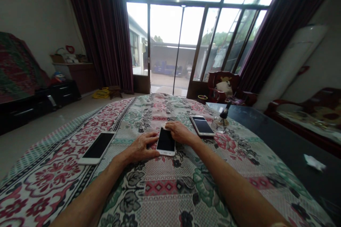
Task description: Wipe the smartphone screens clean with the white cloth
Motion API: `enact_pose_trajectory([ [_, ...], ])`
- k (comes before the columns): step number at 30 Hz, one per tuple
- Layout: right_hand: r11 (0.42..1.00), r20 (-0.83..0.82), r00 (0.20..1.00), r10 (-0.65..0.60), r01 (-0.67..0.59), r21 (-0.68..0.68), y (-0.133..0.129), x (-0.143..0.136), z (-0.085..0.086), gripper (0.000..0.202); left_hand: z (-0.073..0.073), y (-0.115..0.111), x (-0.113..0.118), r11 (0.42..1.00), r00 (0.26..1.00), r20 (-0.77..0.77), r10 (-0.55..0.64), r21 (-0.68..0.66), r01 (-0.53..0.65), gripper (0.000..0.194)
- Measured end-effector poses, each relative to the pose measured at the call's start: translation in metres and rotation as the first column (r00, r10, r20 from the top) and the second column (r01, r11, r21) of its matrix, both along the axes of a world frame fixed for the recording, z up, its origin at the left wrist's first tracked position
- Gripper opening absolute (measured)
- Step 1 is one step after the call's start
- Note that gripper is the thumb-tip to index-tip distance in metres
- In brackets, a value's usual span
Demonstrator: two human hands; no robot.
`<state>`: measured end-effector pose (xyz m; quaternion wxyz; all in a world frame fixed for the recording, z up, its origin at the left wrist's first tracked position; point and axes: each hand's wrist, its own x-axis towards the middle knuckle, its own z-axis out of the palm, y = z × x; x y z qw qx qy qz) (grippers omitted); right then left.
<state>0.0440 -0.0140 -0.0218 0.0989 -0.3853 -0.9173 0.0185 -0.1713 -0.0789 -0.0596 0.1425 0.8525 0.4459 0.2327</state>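
Note:
A white phone (166, 142) with a dark screen lies face up on the patterned cloth in front of me. My left hand (144, 146) rests at its left side, fingers spread and thumb at the lower left corner. Over the phone's top end, my right hand (179, 131) presses down with curled fingers. Something small and pale shows at those fingertips, too little of it to name. A second white phone (98, 147) lies to the left, screen up and dark. To the right is another phone (202, 125), also face up.
Beside the right phone stands a clear glass container (220, 124) with a dark object on top. A flowered cloth (160, 202) covers the surface. On the dark table (266, 138) at right lies a crumpled white tissue (314, 163). Wooden seats and a glass door are beyond.

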Motion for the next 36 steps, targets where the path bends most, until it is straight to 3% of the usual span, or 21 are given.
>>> enact_pose_trajectory([
  [10,0.996,-0.197,0.98,-0.035,0.051,0.078,0.012,-0.005,-0.018,0.039,-0.003,0.002,-0.001,1.0,1.0,-0.004,-0.017,0.02,0.017,0.058],
  [18,0.998,-0.065,0.997,0.044,-0.041,0.05,-0.006,-0.01,-0.006,0.039,-0.01,0.004,-0.003,0.999,1.0,-0.004,-0.004,0.032,0.004,0.062],
  [26,0.996,0.007,0.996,0.086,-0.086,0.02,-0.027,-0.016,0.001,0.034,0.004,-0.002,0.002,0.997,0.997,0.041,-0.071,0.04,0.07,0.048],
  [33,0.99,-0.066,0.991,-0.116,0.121,0.076,-0.004,-0.002,-0.009,0.042,-0.001,0.0,-0.001,1.0,1.0,-0.001,-0.008,0.02,0.008,0.05],
  [36,0.989,-0.062,0.99,-0.126,0.13,0.075,-0.001,0.002,-0.01,0.044,-0.001,0.001,-0.002,0.999,0.999,0.004,-0.037,0.011,0.037,0.047],
])
